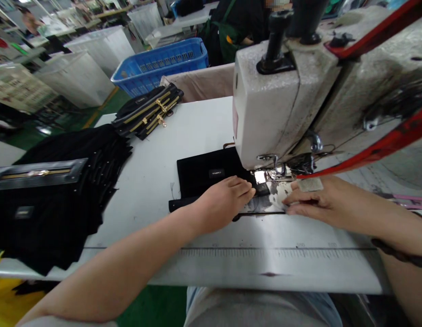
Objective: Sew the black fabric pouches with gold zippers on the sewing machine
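My left hand (228,200) lies flat on a black fabric panel (193,175), its fingers stretched toward the presser foot (281,175) of a sewing machine (268,104). The panel carries a small dark label (217,173) with pale lettering, and its right end reaches the foot. Just right of the foot, my right hand (309,200) rests on the machine bed with thumb and forefinger drawn together. What lies between those fingertips, if anything, is too small to make out. A beige strip (310,184) is wrapped on one finger of that hand.
Stacked black fabric pieces (61,195) with a zipper strip cover the table's left side. Black zippered pieces (149,111) with gold pulls lie behind them. Beyond the table stand a blue basket (159,63) and a person (231,32). A ruler scale (265,252) runs along the front edge.
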### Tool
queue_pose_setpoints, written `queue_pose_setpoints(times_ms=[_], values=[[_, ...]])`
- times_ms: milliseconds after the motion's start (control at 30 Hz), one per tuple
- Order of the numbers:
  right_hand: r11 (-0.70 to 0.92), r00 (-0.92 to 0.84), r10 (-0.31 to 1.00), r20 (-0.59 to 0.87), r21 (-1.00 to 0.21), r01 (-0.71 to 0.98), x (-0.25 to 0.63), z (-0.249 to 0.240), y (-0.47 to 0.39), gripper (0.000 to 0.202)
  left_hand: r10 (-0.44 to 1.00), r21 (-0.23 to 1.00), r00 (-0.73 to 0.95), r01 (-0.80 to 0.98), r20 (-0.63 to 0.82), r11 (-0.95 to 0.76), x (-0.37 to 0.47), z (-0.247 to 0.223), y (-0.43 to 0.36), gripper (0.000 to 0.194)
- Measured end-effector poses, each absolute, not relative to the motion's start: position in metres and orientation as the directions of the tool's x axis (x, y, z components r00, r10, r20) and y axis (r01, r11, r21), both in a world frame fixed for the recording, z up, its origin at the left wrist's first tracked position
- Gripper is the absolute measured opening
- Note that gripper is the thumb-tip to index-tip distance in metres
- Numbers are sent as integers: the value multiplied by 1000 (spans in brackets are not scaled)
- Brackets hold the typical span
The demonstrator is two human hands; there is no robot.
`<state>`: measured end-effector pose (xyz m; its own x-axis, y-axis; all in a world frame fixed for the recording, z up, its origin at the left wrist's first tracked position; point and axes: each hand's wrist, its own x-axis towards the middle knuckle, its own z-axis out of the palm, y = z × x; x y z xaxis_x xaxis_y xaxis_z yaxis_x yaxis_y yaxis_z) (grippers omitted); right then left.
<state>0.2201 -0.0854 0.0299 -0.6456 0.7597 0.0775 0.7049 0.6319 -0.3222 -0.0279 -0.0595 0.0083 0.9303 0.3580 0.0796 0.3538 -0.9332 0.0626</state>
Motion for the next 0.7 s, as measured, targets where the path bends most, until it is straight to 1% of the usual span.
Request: queue_pose_setpoints(times_ms=[33,100,167,200,300,433,500,567,700], values=[[639,-641,761,104,-294,711,216,28,-87,19,333,6,940,333,71,-943,-27,8,-61,31],[650,-626,760,175,-195,735,204,21,-91,20,315,-53,946,320,78,-946,-27,7,-62,32],[654,-625,748,223,-92,751,193,15,-93,25,322,-67,941,329,105,-942,-27,7,-61,31],[662,-636,739,225,-60,748,188,13,-94,26,324,-70,938,334,120,-940,-27,7,-61,30],[663,-642,731,232,-17,749,182,12,-95,26,312,-87,939,326,142,-941,-27,7,-61,27],[662,-645,723,247,20,749,179,16,-95,40,305,-71,939,319,158,-945,-26,8,-60,27],[649,-630,730,264,23,761,179,17,-94,42,320,-44,933,331,163,-943,-27,8,-59,26],[652,-628,730,271,-1,758,179,14,-91,41,333,-22,929,340,161,-940,-27,7,-58,26],[670,-644,737,205,-98,736,182,2,-84,34,331,10,931,333,155,-943,-28,4,-52,26]])
